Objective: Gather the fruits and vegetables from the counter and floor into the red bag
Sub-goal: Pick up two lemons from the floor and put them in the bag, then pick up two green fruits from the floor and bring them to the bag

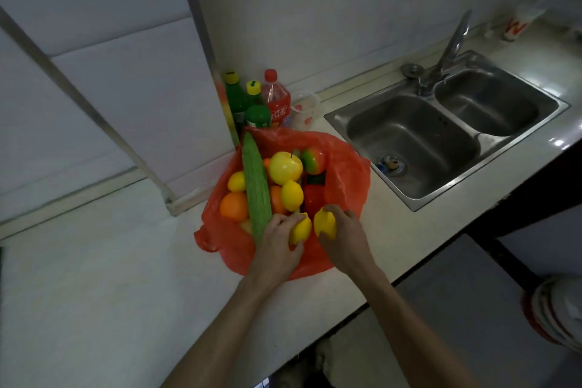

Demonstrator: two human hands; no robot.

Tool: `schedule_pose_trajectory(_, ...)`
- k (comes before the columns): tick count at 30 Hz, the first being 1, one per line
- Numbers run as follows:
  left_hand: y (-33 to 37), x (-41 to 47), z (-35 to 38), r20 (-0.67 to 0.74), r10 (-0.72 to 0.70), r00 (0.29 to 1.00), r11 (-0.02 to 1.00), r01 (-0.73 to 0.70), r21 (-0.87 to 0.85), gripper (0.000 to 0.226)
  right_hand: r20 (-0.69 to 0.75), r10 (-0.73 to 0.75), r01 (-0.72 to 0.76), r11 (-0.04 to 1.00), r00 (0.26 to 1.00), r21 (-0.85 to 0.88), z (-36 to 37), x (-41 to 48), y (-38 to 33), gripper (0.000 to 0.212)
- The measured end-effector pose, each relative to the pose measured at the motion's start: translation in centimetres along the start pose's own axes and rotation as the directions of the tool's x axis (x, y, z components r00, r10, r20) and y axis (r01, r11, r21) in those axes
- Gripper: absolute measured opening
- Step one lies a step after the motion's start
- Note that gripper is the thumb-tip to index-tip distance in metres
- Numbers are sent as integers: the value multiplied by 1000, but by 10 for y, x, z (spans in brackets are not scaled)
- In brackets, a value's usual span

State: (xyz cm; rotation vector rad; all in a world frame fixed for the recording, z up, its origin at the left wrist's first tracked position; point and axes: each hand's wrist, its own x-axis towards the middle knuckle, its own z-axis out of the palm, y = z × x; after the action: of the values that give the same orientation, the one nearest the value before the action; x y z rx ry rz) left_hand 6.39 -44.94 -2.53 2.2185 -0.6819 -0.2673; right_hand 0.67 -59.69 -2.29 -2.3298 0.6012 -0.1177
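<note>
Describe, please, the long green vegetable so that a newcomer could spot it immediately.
Start at the red bag lying open on the counter, left of the steel sink. The long green vegetable lies along the bag's left side, its tip past the far rim. It is the only slender, ridged piece among round fruit.

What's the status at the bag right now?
Left hand gripping a lemon, right hand gripping another. Both over the open red bag, already holding fruit. Nothing blocking.

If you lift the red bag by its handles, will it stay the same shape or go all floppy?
Probably floppy: the red bag is thin, crinkled plastic slumped open on the counter. It would likely sag and feel heavy, being full of fruit, and the long green vegetable poking out might tip.
</note>
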Motion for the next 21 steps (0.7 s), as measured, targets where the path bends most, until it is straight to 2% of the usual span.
schedule_pose_trajectory(4, -1, 2, 6, 51, -20, 999, 998, 18, 52, 50, 11, 12, -12, 999, 1000, -34, -6, 2, 5, 47)
schedule_pose_trajectory(7, 1, 1, 1, 36, -9, 999, 999, 8, 35, 49, -20, -3, 2, 1000, 1000, -26, -15, -2, 2, 53)
schedule_pose_trajectory(10, 3, -3, -10, -5, 23, 1000, 999, -23, 24, 46, -59, -18, 19, 1000, 998, 9, -29, -15, 0, 49)
schedule_pose_trajectory(14, 7, -16, -22, 7, 84, 996, 995, -85, 50, 36, -109, 9, -6, 1000, 994, 27, -39, -50, 2, 44)
schedule_pose_trajectory(21, 5, -59, -19, 161, 189, 969, 979, -198, 41, 35, -208, 174, -177, 984, 963, 4, -32, -156, 26, 39)
